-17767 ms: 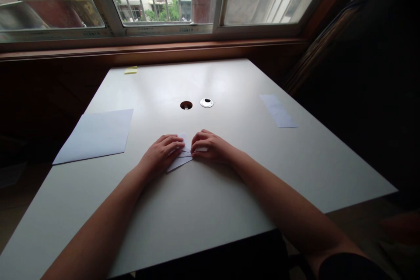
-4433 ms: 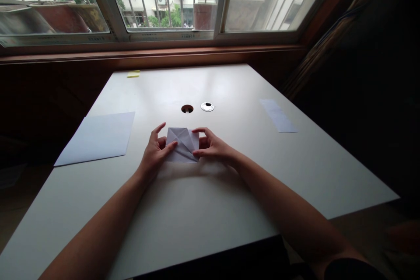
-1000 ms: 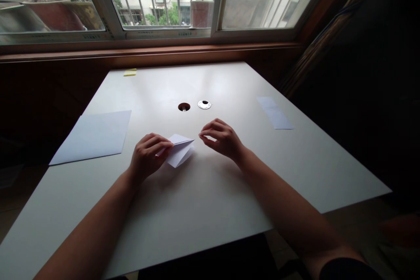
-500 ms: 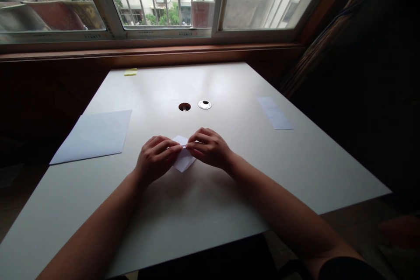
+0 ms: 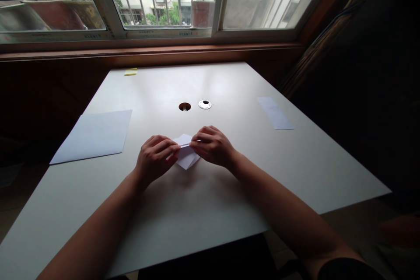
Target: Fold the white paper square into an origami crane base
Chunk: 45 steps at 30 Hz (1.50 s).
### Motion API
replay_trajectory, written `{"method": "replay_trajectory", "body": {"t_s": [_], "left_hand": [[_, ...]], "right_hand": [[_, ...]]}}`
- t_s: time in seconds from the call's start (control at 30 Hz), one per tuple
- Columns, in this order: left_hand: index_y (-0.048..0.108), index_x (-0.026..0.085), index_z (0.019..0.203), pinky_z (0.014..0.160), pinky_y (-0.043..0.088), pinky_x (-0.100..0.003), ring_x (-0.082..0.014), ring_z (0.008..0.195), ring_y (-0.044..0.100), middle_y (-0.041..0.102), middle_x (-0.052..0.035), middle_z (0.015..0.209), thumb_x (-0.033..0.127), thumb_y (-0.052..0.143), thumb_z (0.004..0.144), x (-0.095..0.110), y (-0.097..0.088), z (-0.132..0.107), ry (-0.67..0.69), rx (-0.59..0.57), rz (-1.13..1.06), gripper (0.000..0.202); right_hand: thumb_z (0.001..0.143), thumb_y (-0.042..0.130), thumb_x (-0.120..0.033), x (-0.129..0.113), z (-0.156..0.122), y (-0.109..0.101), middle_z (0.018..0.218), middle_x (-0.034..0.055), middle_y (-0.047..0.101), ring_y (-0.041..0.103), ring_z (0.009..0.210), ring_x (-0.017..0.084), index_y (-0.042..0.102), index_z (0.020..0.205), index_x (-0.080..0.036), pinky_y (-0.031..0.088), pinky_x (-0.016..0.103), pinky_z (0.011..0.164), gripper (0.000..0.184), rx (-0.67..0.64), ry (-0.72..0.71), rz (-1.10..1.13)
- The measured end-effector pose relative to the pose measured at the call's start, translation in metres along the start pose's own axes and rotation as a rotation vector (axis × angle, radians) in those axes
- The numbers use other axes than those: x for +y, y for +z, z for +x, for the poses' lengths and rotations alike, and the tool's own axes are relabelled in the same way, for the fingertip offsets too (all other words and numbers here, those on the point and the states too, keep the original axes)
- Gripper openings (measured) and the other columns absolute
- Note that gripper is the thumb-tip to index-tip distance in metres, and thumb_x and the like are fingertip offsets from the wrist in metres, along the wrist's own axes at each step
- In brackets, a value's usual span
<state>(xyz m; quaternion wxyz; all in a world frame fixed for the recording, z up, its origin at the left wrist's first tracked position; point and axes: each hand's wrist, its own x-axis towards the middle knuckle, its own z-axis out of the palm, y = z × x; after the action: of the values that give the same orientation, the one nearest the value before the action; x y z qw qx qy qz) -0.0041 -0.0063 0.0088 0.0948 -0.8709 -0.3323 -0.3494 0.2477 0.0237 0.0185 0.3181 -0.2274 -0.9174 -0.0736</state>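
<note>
A small folded piece of white paper [image 5: 187, 157] is between my two hands, over the middle of the table. My left hand [image 5: 157, 155] pinches its left side with thumb and fingers. On the other side, my right hand [image 5: 211, 144] grips the paper near the same raised fold. The crease runs across between my fingertips, and a pointed lower corner hangs toward me. My fingers hide both side edges of the paper.
The white table [image 5: 197, 218] has a round hole [image 5: 184, 106] with its metal cover [image 5: 205, 104] beside it. Larger white sheets [image 5: 95, 135] lie at the left, a paper strip [image 5: 275, 113] at the right. A yellow sticky note [image 5: 130, 71] is at the far left edge.
The folded paper has shifted slightly to the right. My right hand has moved a little right, so the gap between my fingertips is wider and more of the fold shows.
</note>
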Motion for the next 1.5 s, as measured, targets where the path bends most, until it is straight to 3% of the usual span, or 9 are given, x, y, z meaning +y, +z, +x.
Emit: {"method": "replay_trajectory", "body": {"t_s": [0.43,0.57,0.7,0.9,1.5], "left_hand": [[0.069,0.024,0.099,0.080,0.053,-0.037,-0.0203,0.089,0.064,0.074,-0.0026,0.094,0.014,0.067,0.084,-0.010,-0.004,-0.002,-0.050,0.037,-0.017,0.018],[0.068,0.025,0.106,0.081,0.054,-0.038,-0.0213,0.090,0.063,0.073,-0.0040,0.099,0.019,0.071,0.083,-0.008,-0.006,0.000,-0.066,0.077,-0.033,0.024],[0.066,0.026,0.116,0.081,0.055,-0.038,-0.0218,0.091,0.063,0.073,-0.0047,0.100,0.024,0.073,0.084,-0.001,-0.002,0.004,-0.005,0.010,-0.020,0.034],[0.068,0.028,0.110,0.078,0.054,-0.035,-0.0194,0.088,0.064,0.073,-0.0021,0.091,0.018,0.066,0.088,0.003,0.003,0.005,0.047,-0.015,-0.015,0.024],[0.069,0.025,0.101,0.075,0.053,-0.036,-0.0205,0.087,0.064,0.073,-0.0020,0.089,0.017,0.068,0.084,0.000,-0.004,0.004,0.068,-0.038,0.039,0.019]], "right_hand": [[0.092,0.061,-0.019,0.015,-0.011,-0.003,0.093,0.0038,0.070,0.057,0.090,0.019,0.071,0.091,-0.023,0.040,0.036,0.076,0.011,-0.001,0.042,-0.030],[0.093,0.061,-0.020,0.012,-0.010,-0.002,0.094,0.0042,0.070,0.057,0.090,0.019,0.071,0.091,-0.022,0.041,0.036,0.076,0.011,-0.001,0.038,-0.026],[0.092,0.062,-0.021,0.003,-0.004,0.000,0.093,0.0042,0.070,0.057,0.089,0.019,0.071,0.093,-0.022,0.042,0.035,0.076,0.010,0.006,0.019,0.003],[0.091,0.063,-0.021,-0.005,0.002,0.006,0.093,0.0040,0.069,0.058,0.090,0.019,0.071,0.093,-0.022,0.043,0.035,0.078,0.008,0.009,0.000,0.040],[0.093,0.056,-0.017,0.014,-0.007,-0.004,0.090,0.0047,0.068,0.057,0.092,0.019,0.067,0.086,-0.020,0.042,0.035,0.078,0.013,-0.067,-0.026,-0.038]]}}
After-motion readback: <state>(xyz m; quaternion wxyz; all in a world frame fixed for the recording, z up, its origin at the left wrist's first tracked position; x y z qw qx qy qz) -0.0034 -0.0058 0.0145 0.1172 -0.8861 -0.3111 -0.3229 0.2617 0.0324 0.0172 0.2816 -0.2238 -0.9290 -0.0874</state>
